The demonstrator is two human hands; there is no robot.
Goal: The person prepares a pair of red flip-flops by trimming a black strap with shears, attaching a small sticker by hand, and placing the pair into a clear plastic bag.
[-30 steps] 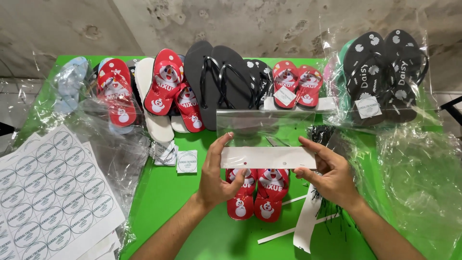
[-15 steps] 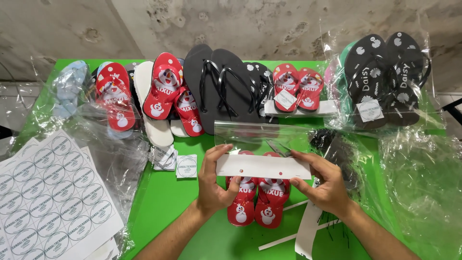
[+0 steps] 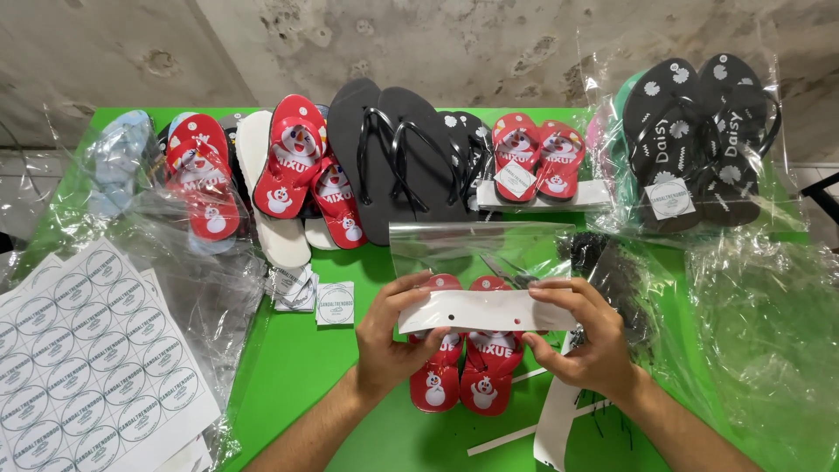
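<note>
Seen from above, over a bright green counter [image 3: 288, 376]. Left hand [image 3: 393, 336] and right hand [image 3: 585, 341] both clenched on a clear plastic bag [image 3: 476, 249] by its white cardboard header strip [image 3: 485, 310], thumbs in front, fingers [image 3: 559, 293] curled over the top edge. Bag held up just above the counter, centre frame, directly in front of a pair of small red flip-flops [image 3: 463, 376] printed with snowmen, lying toes away. Possibly partly slipped into the bag already; hard to tell through the glare.

Bag thin, limp, slippery and crinkly; best gripped at the stiff header strip, as now. Flip-flops light, soft foam, easy to pinch by sole edge or strap.

Behind, a row of sandals against the wall: large black flip-flops [image 3: 393, 162], more red snowman pairs [image 3: 293, 157], a bagged black daisy-print pair [image 3: 699, 140]. Sheet of round stickers [image 3: 83, 358] at lower left; loose cellophane [image 3: 769, 332] at right.
</note>
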